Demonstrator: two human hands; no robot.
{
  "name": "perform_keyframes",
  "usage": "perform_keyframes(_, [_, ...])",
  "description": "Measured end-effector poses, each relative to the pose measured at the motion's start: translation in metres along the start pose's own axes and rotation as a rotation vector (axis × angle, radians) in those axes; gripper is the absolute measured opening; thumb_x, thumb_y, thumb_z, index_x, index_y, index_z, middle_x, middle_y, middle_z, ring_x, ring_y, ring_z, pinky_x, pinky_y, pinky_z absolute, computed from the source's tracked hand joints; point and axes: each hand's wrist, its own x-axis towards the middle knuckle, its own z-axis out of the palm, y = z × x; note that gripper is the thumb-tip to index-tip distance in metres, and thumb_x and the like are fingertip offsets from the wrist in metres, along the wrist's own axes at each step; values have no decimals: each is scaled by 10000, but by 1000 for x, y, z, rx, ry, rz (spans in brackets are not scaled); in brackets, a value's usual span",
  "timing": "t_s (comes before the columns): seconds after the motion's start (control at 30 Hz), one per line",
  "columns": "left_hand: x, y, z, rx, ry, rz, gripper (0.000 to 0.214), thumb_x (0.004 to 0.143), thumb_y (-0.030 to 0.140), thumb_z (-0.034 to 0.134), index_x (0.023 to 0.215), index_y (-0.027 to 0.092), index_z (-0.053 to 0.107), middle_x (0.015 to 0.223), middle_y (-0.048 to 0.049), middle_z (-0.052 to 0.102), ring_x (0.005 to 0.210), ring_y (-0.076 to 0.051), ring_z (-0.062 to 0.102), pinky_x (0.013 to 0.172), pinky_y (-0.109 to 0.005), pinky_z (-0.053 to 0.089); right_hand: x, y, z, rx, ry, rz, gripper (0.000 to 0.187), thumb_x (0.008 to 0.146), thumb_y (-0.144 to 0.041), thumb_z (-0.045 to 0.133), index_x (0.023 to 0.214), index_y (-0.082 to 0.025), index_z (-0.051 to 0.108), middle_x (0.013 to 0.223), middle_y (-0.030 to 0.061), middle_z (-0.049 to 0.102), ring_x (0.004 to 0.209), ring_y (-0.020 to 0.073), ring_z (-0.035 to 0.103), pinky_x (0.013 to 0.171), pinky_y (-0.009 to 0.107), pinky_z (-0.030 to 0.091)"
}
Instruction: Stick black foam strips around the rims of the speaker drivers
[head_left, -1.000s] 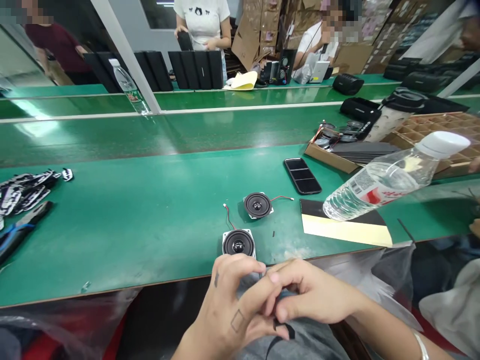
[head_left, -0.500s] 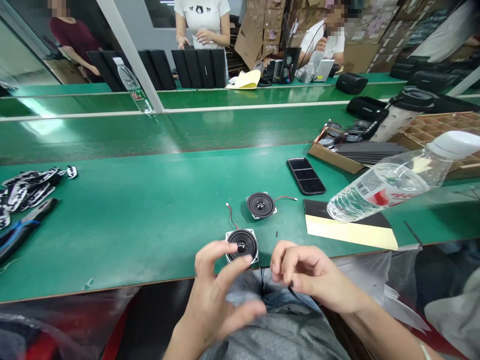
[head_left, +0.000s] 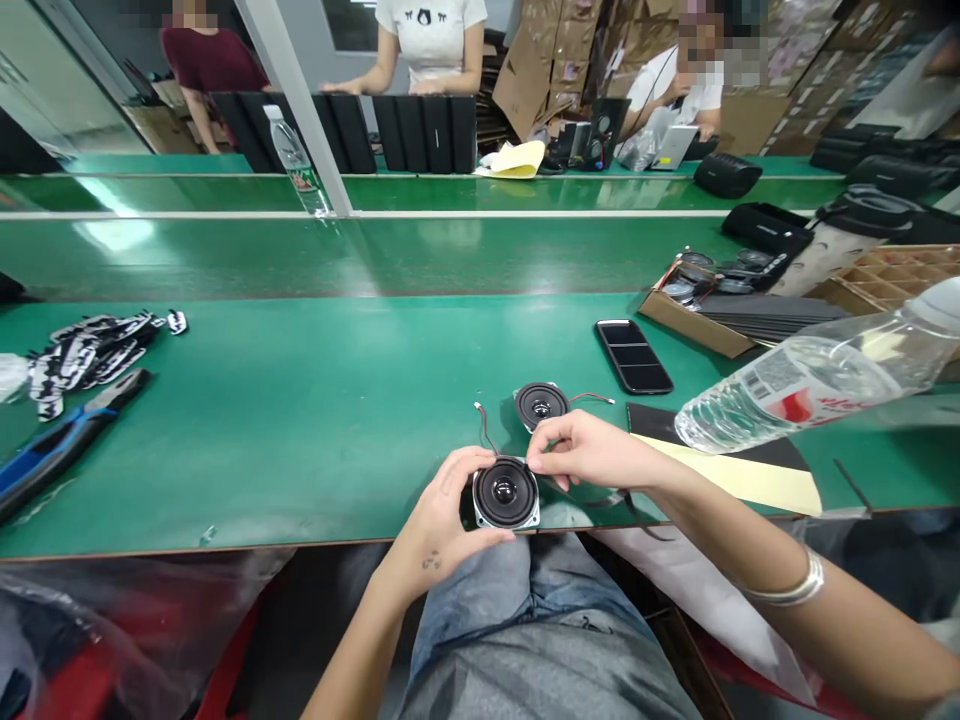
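Observation:
Near the table's front edge, my left hand [head_left: 441, 515] grips a square-framed black speaker driver [head_left: 506, 492] by its left side, thumb below and fingers above. Red and black wires with a white plug run from its top. My right hand [head_left: 589, 450] is closed in a pinch at the driver's upper right corner. A thin black strip [head_left: 628, 500] trails from under that hand; its pinched end is hidden by the fingers. Just behind lies a second speaker driver [head_left: 540, 402], partly covered by my right hand, with its wires stretched to the right.
To the right are a phone [head_left: 634, 357], a black sheet with yellowish backing [head_left: 742, 476], a water bottle [head_left: 802, 390] and a carton of parts [head_left: 697, 322]. Pliers [head_left: 75, 435] and a pile of black-and-white pieces [head_left: 97, 350] lie left. Co-workers are across the line.
My left hand has come down and closed on the nearer speaker driver. My right hand has moved up from the table edge to that driver's corner. The view has shifted slightly left.

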Motion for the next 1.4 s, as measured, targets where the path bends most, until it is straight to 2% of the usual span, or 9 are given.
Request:
perform_keyframes(0.17, [1, -3, -7, -99, -103, -54, 620, 645, 327, 736, 1160, 257, 398, 1264, -46, 455, 1175, -197, 426, 1005, -339, 353, 12, -10, -3, -191, -22, 13, 151, 717, -263, 560, 731, -128, 624, 509, -14, 567, 477, 80, 509, 436, 161, 353])
perform_keyframes(0.33, [1, -3, -10, -129, -121, -74, 682, 632, 333, 746, 1204, 269, 380, 1301, -36, 414, 1144, -194, 448, 990, -330, 370, 18, -18, -4, -353, -90, 16, 191, 744, -278, 527, 748, -136, 655, 487, -18, 575, 431, 63, 470, 424, 154, 330])
perform_keyframes(0.6, [-1, -2, -11, -188, -103, -128, 652, 628, 298, 753, 1171, 282, 393, 1278, 0, 470, 1111, -167, 482, 982, -310, 377, 24, -24, -2, -411, -111, 50, 183, 734, -252, 518, 735, -131, 656, 473, -27, 563, 414, 61, 468, 432, 156, 334])
perform_keyframes(1.03, [0, -2, -11, -175, -92, -107, 563, 626, 270, 748, 1092, 249, 432, 1295, -33, 472, 1101, -181, 502, 972, -338, 388, 26, -34, 3, -566, -98, 55, 191, 698, -250, 500, 624, -131, 630, 435, -14, 551, 397, 67, 457, 408, 159, 330])
perform_keyframes(1.4, [-1, -3, -10, -182, -88, -124, 489, 646, 258, 731, 1045, 250, 447, 1292, -36, 477, 1128, -190, 489, 980, -355, 377, 29, -37, 4, -663, -84, 58, 189, 704, -270, 516, 615, -144, 625, 484, 0, 587, 423, 80, 493, 410, 168, 336])
